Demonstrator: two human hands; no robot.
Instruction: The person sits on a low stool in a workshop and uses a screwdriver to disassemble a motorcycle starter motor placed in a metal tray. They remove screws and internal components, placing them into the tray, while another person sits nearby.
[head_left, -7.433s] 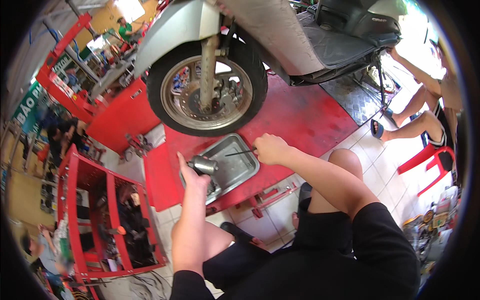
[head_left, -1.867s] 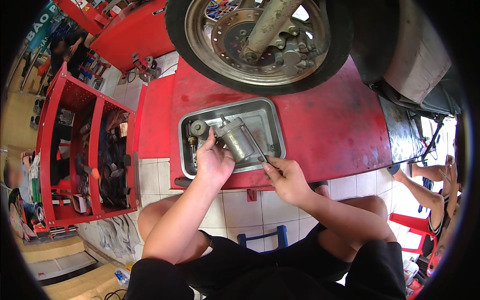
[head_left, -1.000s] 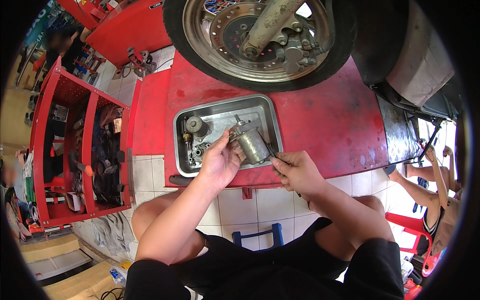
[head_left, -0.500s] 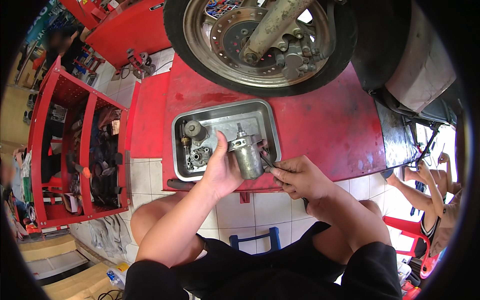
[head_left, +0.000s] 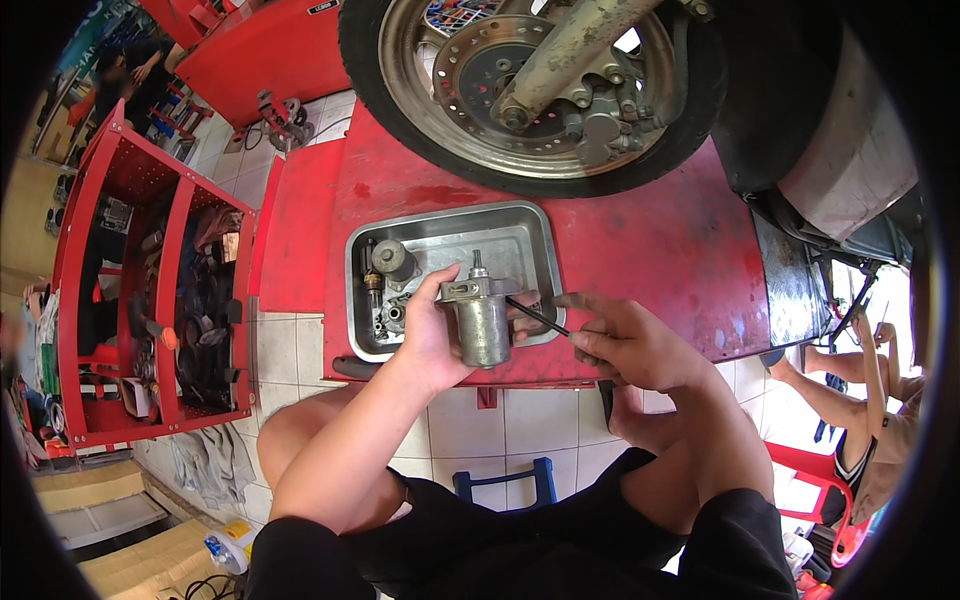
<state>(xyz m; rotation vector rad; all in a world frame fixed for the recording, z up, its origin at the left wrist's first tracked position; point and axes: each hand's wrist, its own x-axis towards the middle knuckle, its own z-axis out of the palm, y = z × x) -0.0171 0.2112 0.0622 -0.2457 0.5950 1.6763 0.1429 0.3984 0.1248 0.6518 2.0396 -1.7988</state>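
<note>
My left hand (head_left: 430,345) is wrapped around a grey cylindrical starter motor (head_left: 486,335), held upright with its splined shaft pointing away from me. In my right hand (head_left: 640,345) is a slim dark rod-shaped tool (head_left: 541,316), pinched at its near end; its far tip meets the motor's right side, just below the flange. Whether the tip sits in anything there cannot be made out. Both hands are over the near edge of a metal tray (head_left: 551,250). Inside it lie a second metal cylinder (head_left: 394,259), a dark shaft-like part (head_left: 373,290) and smaller pieces, partly hidden by my left hand.
The tray rests on a red bench (head_left: 650,270). A motorcycle front wheel (head_left: 450,165) with its fork stands just beyond. At left is a red shelf cart (head_left: 182,300) of tools. A blue stool (head_left: 505,482) is below; another person (head_left: 850,400) sits at right.
The motor has shifted slightly left and nearer to me. My right hand has drawn back to the right and lowered, showing more of the tool's length. My left hand stays around the motor.
</note>
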